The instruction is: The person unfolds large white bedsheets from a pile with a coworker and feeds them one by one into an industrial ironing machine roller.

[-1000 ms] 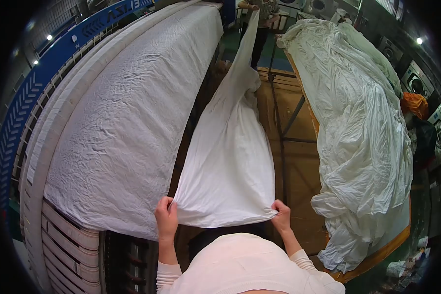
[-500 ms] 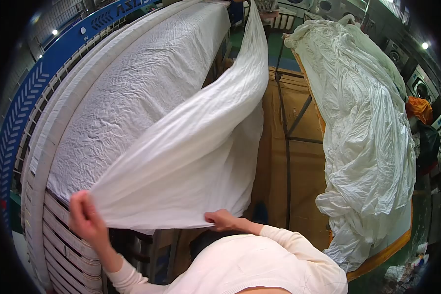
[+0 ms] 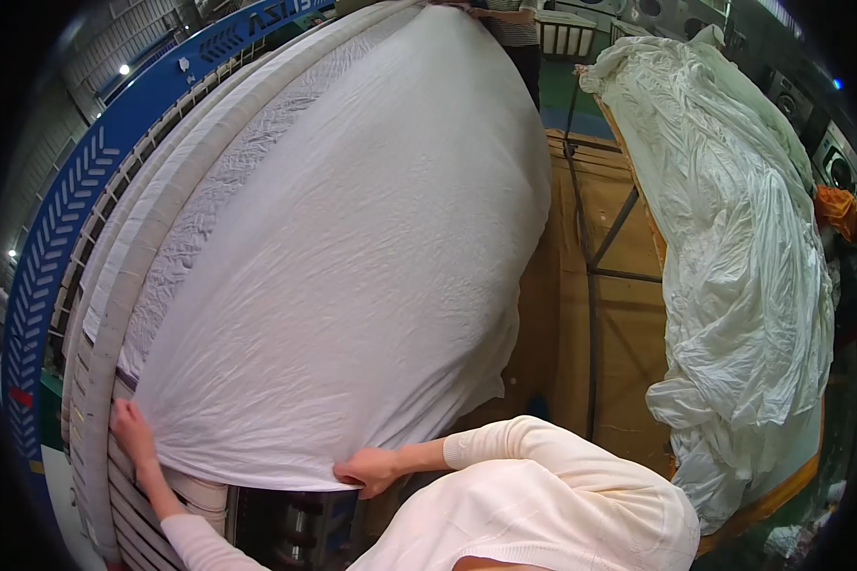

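A large white sheet (image 3: 371, 238) is spread over the machine's feed side, its near edge drawn taut between my hands. My left hand (image 3: 133, 431) is closed on the near left corner, beside the padded white roller (image 3: 105, 362). Closed on the near edge, my right hand (image 3: 369, 469) is further right, above the dark metal parts at the machine's end. Beneath the sheet, a strip of wrinkled white cloth (image 3: 205, 214) shows along the roller. The sheet's far end gathers to a point near another person's hands (image 3: 462, 6), whose grip I cannot make out.
To the right, a heap of crumpled white linen (image 3: 724, 257) lies on a wooden-edged table (image 3: 762, 514). Brown cardboard (image 3: 628, 362) and a dark metal frame (image 3: 592, 285) are in between. A blue machine beam (image 3: 67, 200) curves along the left. Washing machines (image 3: 840, 169) line the back right.
The sheet has gone from a twisted, lifted fold to lying spread over the cloth below. Both my hands have moved down and left with its edge. The far person shows more.
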A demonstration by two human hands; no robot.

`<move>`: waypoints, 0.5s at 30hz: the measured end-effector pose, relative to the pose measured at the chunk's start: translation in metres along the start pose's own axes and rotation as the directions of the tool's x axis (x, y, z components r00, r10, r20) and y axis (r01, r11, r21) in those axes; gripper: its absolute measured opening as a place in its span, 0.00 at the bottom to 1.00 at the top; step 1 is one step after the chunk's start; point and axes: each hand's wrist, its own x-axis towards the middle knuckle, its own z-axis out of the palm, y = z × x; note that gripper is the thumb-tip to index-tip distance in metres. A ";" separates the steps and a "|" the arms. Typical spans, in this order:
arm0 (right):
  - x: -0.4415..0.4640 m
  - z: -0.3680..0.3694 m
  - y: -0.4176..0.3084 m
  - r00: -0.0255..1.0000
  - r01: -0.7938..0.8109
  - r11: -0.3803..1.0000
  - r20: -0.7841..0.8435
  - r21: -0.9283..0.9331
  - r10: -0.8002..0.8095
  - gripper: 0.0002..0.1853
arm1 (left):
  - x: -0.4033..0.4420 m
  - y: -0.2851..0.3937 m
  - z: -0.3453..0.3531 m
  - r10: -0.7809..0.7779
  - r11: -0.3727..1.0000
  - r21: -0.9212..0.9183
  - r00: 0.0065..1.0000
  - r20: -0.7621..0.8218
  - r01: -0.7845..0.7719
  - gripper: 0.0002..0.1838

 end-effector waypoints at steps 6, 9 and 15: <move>0.029 -0.007 -0.009 0.999 0.018 1.000 -0.042 -0.025 -0.019 0.20 | 0.024 0.062 -0.030 -0.144 0.890 0.445 0.987 0.068 0.099 0.11; 0.042 -0.003 -0.011 0.996 0.030 0.998 -0.080 -0.054 -0.034 0.20 | 0.042 0.075 -0.049 -0.185 0.673 0.739 0.976 0.114 0.041 0.19; 0.059 0.000 -0.029 0.976 0.084 0.993 -0.194 -0.080 -0.098 0.21 | 0.015 0.149 -0.081 0.382 0.865 0.378 0.922 -0.071 -0.329 0.29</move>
